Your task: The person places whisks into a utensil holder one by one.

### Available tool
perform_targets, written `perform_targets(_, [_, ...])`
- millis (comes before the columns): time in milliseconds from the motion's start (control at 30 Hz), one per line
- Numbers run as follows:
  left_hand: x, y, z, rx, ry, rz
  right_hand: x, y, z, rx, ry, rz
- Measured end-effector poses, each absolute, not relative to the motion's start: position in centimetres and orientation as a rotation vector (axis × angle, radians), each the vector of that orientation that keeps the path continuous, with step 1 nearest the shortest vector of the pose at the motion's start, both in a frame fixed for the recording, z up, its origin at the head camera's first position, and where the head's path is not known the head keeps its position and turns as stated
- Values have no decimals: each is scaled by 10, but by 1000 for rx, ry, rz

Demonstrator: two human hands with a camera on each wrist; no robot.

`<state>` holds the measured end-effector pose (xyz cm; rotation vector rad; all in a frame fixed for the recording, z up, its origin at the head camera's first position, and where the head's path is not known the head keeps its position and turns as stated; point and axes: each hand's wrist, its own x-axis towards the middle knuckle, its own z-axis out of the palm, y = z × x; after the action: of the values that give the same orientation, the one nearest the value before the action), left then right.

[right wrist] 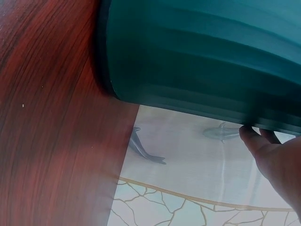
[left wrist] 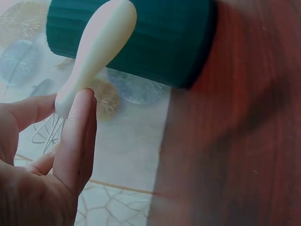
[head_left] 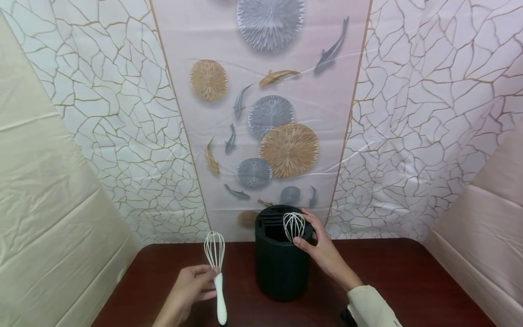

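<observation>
Left hand point(head_left: 194, 284): pinches a white whisk point(head_left: 219, 288) where handle point(left wrist: 106, 35) meets wires point(head_left: 214, 262), beside the dark pot point(head_left: 283, 272).
Whisk: probably light, its handle stiff and slick, wires springy; the narrow join looks the surest hold.
Right hand point(head_left: 324, 250): spread, touching the pot's rim near a second whisk point(head_left: 294, 225).

The dark holder point(head_left: 283, 272) hides the lower part of the right whisk point(head_left: 294, 225). I can't see the near edge of the surface point(head_left: 380, 272).

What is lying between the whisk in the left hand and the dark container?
Nothing; in the head view, only bare tabletop shows between that whisk's handle and the container.
</observation>
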<state>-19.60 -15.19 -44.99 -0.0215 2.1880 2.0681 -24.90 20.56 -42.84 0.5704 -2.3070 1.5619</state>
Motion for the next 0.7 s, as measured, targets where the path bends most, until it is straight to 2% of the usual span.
perform_targets(700, [-200,-125,-396,25,2156,2269,-253,206,-431,693,-2304,1338])
